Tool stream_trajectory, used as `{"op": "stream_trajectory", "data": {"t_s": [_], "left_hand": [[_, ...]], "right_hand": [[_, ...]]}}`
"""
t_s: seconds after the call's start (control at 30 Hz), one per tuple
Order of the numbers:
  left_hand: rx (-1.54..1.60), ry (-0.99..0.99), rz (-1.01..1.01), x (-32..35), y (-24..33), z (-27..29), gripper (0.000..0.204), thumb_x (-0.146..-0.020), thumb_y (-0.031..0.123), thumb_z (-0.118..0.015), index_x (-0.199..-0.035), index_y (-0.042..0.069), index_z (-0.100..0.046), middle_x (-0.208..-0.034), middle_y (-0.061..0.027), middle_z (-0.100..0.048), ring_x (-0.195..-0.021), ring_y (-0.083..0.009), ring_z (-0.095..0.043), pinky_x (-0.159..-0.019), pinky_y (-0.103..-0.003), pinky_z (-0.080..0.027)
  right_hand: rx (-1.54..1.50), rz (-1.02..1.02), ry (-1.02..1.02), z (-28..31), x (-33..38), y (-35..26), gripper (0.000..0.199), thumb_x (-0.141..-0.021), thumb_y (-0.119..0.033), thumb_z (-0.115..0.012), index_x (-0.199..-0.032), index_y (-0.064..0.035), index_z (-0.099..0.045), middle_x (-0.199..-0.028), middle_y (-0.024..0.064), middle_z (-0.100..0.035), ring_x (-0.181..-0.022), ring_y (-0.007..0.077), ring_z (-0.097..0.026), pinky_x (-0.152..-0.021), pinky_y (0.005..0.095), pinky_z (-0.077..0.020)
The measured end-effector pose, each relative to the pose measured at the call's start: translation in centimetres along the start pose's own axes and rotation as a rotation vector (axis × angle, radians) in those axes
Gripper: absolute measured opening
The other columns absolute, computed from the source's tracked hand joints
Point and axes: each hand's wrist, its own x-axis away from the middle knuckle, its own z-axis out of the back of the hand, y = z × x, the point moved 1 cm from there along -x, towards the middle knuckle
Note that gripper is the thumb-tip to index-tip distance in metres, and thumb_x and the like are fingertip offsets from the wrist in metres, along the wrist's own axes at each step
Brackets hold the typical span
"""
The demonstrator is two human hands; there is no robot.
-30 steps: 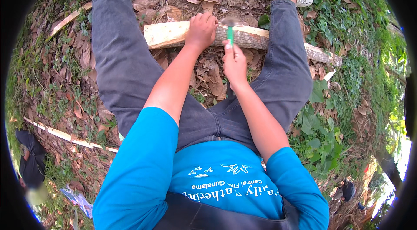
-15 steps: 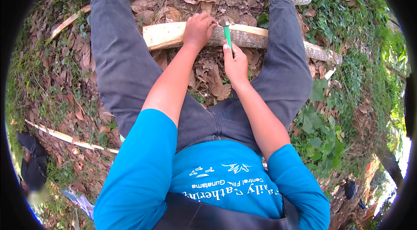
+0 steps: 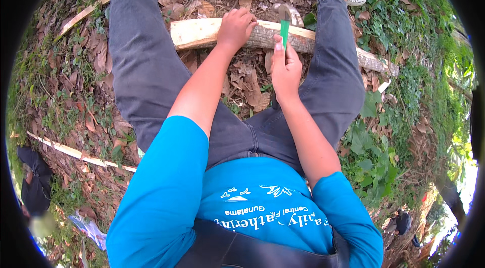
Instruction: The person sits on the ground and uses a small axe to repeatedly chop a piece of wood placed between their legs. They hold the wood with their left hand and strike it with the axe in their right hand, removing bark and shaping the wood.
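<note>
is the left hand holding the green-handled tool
No, the left hand rests on the pale log, while the right hand holds the green-handled tool upright against the log.

I am outdoors on rough wooded ground: dry brown fallen leaves point(image 3: 242, 83) litter the bare soil between my legs, low green weeds and creepers point(image 3: 404, 40) spread to my right, and pale split strips of wood point(image 3: 76, 154) lie about.

Left hand point(image 3: 235, 28) presses the peeled log point(image 3: 202, 33) while right hand point(image 3: 285, 68) grips a green-handled knife point(image 3: 285, 32).
</note>
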Motion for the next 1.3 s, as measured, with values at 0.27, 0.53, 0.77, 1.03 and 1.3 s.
{"op": "stream_trajectory", "data": {"t_s": [0.27,0.53,0.77,1.03,1.3], "left_hand": [[-0.541,-0.254,0.018,1.9,-0.1,6.2,0.11,-0.065,0.06,-0.083,-0.151,0.019,-0.029,-0.147,-0.0125,-0.039,-0.14,-0.0331,-0.034,-0.113,-0.056,-0.029],[-0.781,-0.508,0.078,3.8,-4.9,6.9,0.125,-0.053,0.06,-0.089,-0.149,0.007,-0.029,-0.138,-0.0107,-0.045,-0.13,-0.0312,-0.042,-0.112,-0.06,-0.028],[-0.62,-0.695,0.104,0.5,-5.6,8.2,0.116,-0.052,0.058,-0.09,-0.141,0.006,-0.037,-0.133,-0.0128,-0.049,-0.126,-0.0331,-0.046,-0.104,-0.055,-0.035],[-0.567,-0.808,0.141,-1.8,-6.0,7.8,0.115,-0.052,0.058,-0.09,-0.141,0.007,-0.038,-0.138,-0.015,-0.048,-0.131,-0.0349,-0.043,-0.107,-0.059,-0.032],[-0.505,-0.851,0.213,-1.4,-6.9,8.7,0.114,-0.052,0.057,-0.091,-0.141,0.008,-0.038,-0.142,-0.0137,-0.047,-0.134,-0.034,-0.041,-0.108,-0.059,-0.03]], "right_hand": [[-0.151,-0.166,-0.064,0.1,1.2,0.0,0.032,-0.105,-0.025,-0.051,-0.131,-0.0071,-0.059,-0.074,-0.004,-0.05,-0.051,0.0018,-0.046,-0.043,0.0186,-0.0356],[-0.015,-0.155,-0.1,0.2,0.4,0.8,0.034,-0.102,-0.015,-0.05,-0.135,-0.0069,-0.054,-0.082,-0.0023,-0.053,-0.057,0.0045,-0.052,-0.047,0.021,-0.0412],[-0.139,0.322,-0.023,2.4,-1.7,-10.6,0.044,-0.104,-0.012,-0.046,-0.147,-0.0071,-0.046,-0.08,-0.0015,-0.052,-0.061,0.0027,-0.051,-0.053,0.0199,-0.0428],[0.436,0.094,-0.075,0.9,-6.1,3.8,0.043,-0.099,-0.008,-0.05,-0.142,-0.0021,-0.05,-0.097,0.0056,-0.064,-0.081,0.0102,-0.057,-0.076,0.0267,-0.0477],[-0.16,0.315,0.023,2.4,-3.5,-12.8,0.038,-0.104,-0.008,-0.045,-0.142,-0.0071,-0.046,-0.08,-0.0036,-0.049,-0.056,0.0009,-0.042,-0.046,0.0179,-0.0357]]}}
